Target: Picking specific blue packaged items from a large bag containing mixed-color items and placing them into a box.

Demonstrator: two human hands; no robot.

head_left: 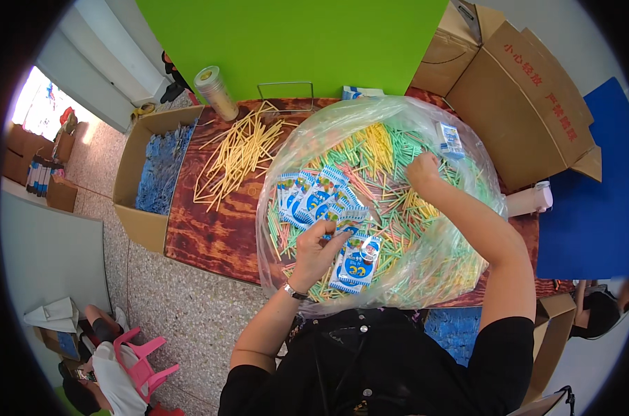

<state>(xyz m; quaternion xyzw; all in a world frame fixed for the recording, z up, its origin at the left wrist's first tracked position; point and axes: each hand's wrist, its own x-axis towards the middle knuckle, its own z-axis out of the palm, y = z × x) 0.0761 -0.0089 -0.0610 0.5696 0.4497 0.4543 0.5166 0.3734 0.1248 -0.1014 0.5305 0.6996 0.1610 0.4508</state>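
Note:
A large clear plastic bag (498, 173) lies spread open on the table, full of thin pastel sticks (401, 149) in green, yellow and pink. My left hand (320, 251), a watch on its wrist, is closed in a pinch on a small blue-and-white packet (353, 219). Below that hand, another pair of such packets (357, 263) overlaps on the sticks. More packets (318, 193) are fanned out just beyond it. At the far right of the pile, my right hand (422, 170) is curled down among the sticks. Its fingertips are hidden, so what they hold does not show.
Loose yellow sticks (241, 156) lie on the reddish wooden table (214, 239), beside a round canister (216, 92). Cardboard boxes stand left (139, 225) and right (515, 104). A pale cylindrical bottle (529, 200) touches the right side. A person (113, 378) sits at lower left near a pink chair (141, 360).

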